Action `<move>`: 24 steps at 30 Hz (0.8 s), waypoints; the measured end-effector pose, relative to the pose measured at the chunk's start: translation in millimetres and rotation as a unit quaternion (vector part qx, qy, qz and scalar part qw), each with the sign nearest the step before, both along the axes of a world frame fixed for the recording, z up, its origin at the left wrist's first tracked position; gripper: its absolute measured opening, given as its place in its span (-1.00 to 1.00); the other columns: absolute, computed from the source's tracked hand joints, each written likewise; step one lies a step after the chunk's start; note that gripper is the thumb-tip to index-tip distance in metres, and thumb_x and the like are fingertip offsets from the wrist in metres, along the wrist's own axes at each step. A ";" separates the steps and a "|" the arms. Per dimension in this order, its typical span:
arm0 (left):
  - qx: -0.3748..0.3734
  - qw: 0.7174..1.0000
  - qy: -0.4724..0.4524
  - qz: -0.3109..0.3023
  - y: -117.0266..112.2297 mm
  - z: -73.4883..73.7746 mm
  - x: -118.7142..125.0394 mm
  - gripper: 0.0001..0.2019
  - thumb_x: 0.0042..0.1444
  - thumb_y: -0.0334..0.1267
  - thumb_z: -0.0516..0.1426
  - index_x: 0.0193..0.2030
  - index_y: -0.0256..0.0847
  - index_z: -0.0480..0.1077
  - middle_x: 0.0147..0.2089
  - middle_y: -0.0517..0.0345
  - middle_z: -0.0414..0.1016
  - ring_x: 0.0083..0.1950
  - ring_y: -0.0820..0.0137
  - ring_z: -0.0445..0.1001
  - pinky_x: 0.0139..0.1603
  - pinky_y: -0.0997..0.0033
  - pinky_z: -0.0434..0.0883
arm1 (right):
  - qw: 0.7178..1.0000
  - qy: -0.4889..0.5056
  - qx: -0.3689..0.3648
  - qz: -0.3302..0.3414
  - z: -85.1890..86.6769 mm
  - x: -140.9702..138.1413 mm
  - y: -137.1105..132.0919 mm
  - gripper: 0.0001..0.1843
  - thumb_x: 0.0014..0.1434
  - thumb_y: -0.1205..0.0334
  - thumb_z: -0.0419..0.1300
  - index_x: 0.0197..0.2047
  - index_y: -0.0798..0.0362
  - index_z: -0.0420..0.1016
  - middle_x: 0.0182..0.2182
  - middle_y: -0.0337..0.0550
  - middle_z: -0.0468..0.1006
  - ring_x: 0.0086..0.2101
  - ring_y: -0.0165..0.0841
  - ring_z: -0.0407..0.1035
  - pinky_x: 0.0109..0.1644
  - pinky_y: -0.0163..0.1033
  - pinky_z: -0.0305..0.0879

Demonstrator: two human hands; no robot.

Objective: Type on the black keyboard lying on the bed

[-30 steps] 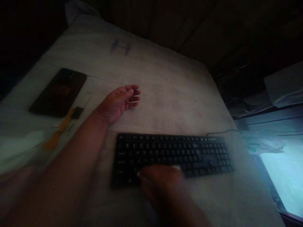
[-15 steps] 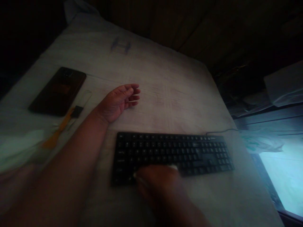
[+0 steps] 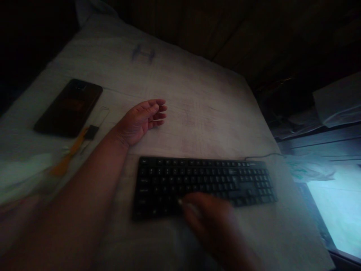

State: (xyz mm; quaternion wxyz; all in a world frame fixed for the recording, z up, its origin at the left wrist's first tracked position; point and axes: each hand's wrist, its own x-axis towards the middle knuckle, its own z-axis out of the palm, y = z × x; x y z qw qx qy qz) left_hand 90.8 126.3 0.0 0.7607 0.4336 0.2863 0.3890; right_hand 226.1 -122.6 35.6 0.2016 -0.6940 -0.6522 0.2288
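A black computer keyboard (image 3: 197,177) lies on the pale cloth-covered surface. My right hand (image 3: 208,214) is over its lower middle keys, fingers closed and blurred by motion. A small pale tip shows at the fingertips; what it belongs to is hidden in the hand. My left hand (image 3: 145,118) rests on the cloth beyond the keyboard's left end, holding nothing, its fingers loosely bent and apart. Left of that wrist are a dark smartphone (image 3: 69,109), lying back up, and an orange strip-like item (image 3: 67,156) beside a small black piece (image 3: 91,132).
A thin cable (image 3: 263,156) runs from the keyboard's back edge to the right. Crumpled clear plastic (image 3: 310,167) lies at the surface's right edge, near a bright patch (image 3: 335,210). Dark boards stand behind. Blue marks (image 3: 143,54) show on the cloth.
My right hand has shifted to the right along the keyboard's lower rows, uncovering keys at the left. My left hand, the smartphone and the keyboard stay in place.
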 end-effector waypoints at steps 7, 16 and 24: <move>0.005 1.000 0.008 0.001 -0.2 -0.8 0.3 -0.79 0.08 -0.22 0.20 -0.13 -0.18 0.49 -0.12 0.16 0.54 -0.15 0.43 0.52 -0.04 0.32 0.45 | 1.000 -0.023 0.002 0.020 -0.8 -8.2 0.6 -0.83 0.11 0.37 0.11 -0.39 0.00 0.52 -0.53 -0.26 0.56 -0.52 -0.40 0.43 -0.42 -0.33 0.15; 0.020 0.999 0.026 0.002 0.4 -0.7 -0.3 -0.75 0.08 -0.18 0.20 -0.10 -0.18 0.48 -0.04 0.08 0.54 -0.08 0.36 0.51 -0.02 0.31 0.45 | 0.996 -0.071 0.006 0.057 -7.6 -15.1 -0.7 -0.85 -0.02 0.41 0.10 -0.51 0.01 0.42 -0.60 -0.29 0.47 -0.56 -0.42 0.32 -0.45 -0.32 0.00; 0.021 0.999 0.025 -0.002 -0.2 -0.7 -0.4 -0.75 0.09 -0.18 0.19 -0.10 -0.18 0.47 -0.06 0.08 0.54 -0.09 0.37 0.51 -0.01 0.29 0.45 | 0.998 -0.023 -0.026 0.050 -2.3 -11.5 -1.9 -0.85 0.00 0.43 0.12 -0.47 0.01 0.46 -0.57 -0.30 0.51 -0.55 -0.43 0.37 -0.46 -0.34 0.06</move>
